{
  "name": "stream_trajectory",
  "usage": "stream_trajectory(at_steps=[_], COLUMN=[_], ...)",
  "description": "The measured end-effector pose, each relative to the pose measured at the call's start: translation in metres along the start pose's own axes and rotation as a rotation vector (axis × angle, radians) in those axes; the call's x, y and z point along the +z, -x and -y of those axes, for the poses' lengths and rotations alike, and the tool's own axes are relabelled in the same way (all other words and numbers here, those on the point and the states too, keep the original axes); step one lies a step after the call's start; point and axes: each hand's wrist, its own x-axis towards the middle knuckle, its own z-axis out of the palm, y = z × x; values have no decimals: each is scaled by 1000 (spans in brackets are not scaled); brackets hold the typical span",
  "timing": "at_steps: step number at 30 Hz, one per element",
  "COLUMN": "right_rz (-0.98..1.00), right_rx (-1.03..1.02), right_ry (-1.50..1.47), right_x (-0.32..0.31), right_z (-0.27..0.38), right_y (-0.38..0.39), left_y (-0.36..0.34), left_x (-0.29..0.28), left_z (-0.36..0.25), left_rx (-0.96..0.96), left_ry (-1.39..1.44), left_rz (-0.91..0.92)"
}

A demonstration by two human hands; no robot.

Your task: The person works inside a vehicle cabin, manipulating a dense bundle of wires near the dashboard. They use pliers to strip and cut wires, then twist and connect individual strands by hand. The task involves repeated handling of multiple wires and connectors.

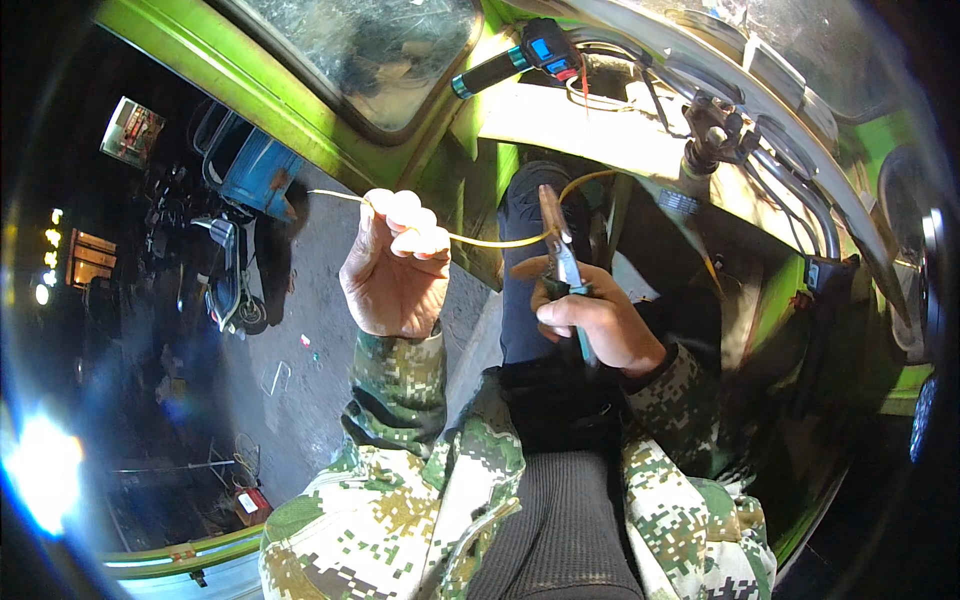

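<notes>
A thin yellow wire (pixel 495 243) runs between my two hands. Raised at the left, my left hand (pixel 398 270) pinches it between thumb and fingers, and the wire's end sticks out past them to the left. My right hand (pixel 600 318) is wrapped round the handles of a pair of pliers (pixel 562 255), jaws pointing up. The wire meets the pliers at the jaws and curves on up to the right, toward the panel below the handlebar. Whether the jaws are closed on the wire, I cannot tell.
I sit inside a green vehicle cab with a handlebar, whose black grip (pixel 490 74) is at the top. A windowed green door frame (pixel 300 105) stands at the left. Beyond it lie a grey floor (pixel 300 400), a blue barrel (pixel 255 170) and a parked scooter (pixel 228 275).
</notes>
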Motion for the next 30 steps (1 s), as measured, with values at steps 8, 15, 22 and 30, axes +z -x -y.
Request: stream_trajectory(at_steps=[8, 15, 22, 30], right_rz=[-67, -272, -530, -681], right_rx=[-426, -453, -516, -612], right_ry=[-82, -150, 52, 292], right_x=[-21, 8, 12, -1], right_z=[-2, 27, 45, 47], right_y=[13, -10, 1, 24], left_y=[7, 11, 8, -5], left_x=[1, 2, -2, 0], left_z=[-22, -4, 3, 16], left_rx=[49, -31, -132, -272], left_ry=[-46, -21, -388, -730], left_rz=[-5, -64, -83, -398])
